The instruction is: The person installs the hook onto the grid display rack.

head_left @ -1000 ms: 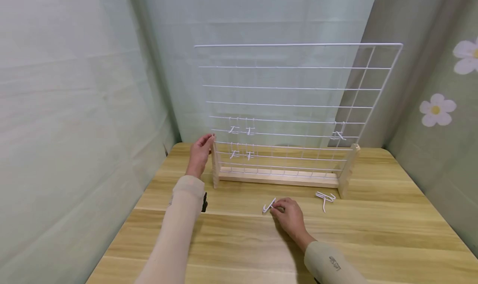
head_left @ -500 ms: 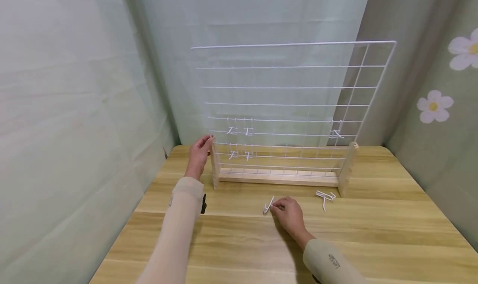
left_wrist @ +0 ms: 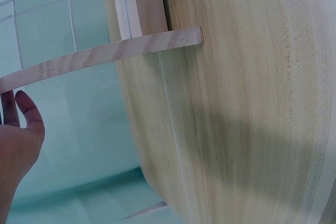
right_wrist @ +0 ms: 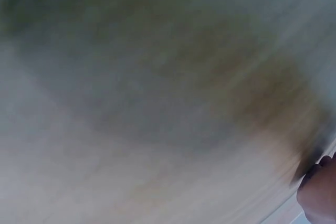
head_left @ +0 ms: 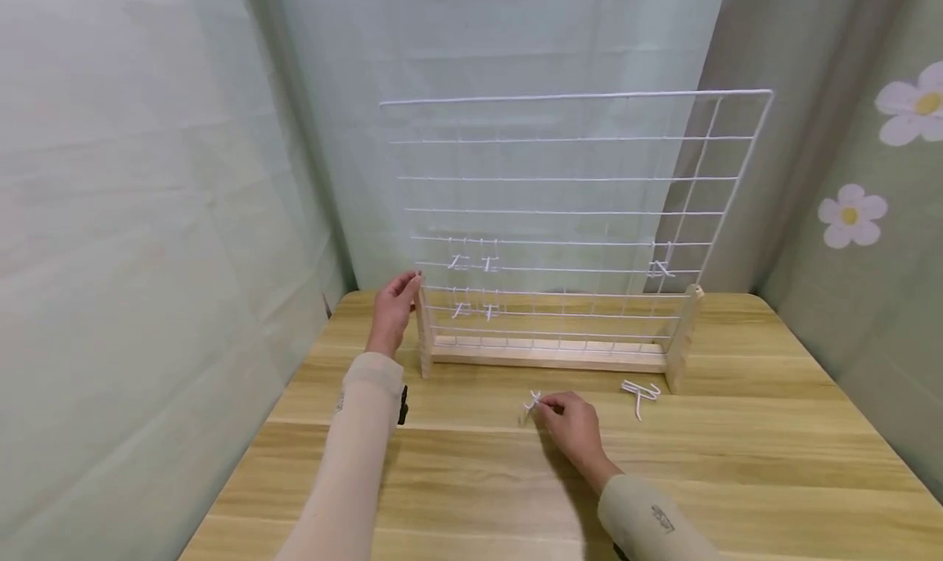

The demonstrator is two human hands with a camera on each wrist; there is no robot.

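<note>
A white wire grid rack (head_left: 560, 179) stands upright in a light wooden base (head_left: 548, 355). My left hand (head_left: 392, 311) holds the top of the base's left wooden upright (head_left: 425, 336), thumb and fingers at its end; the left wrist view shows this upright (left_wrist: 115, 51) close up. My right hand (head_left: 575, 428), low over the table in front of the rack, pinches a small white wire hook (head_left: 532, 400) between thumb and fingertips. The right wrist view is blurred, with only part of the hand (right_wrist: 319, 190) at its edge.
Several similar hooks hang on the grid, two pairs at left (head_left: 489, 264) and one at right (head_left: 661, 269). Another loose hook (head_left: 639, 392) lies on the wooden table (head_left: 773, 430) near the right upright. Pale curtains (head_left: 184, 217) surround the table.
The hook in my right fingers has turned, its prongs now pointing more upward. My left hand has stayed at the upright. The head view has shifted slightly.
</note>
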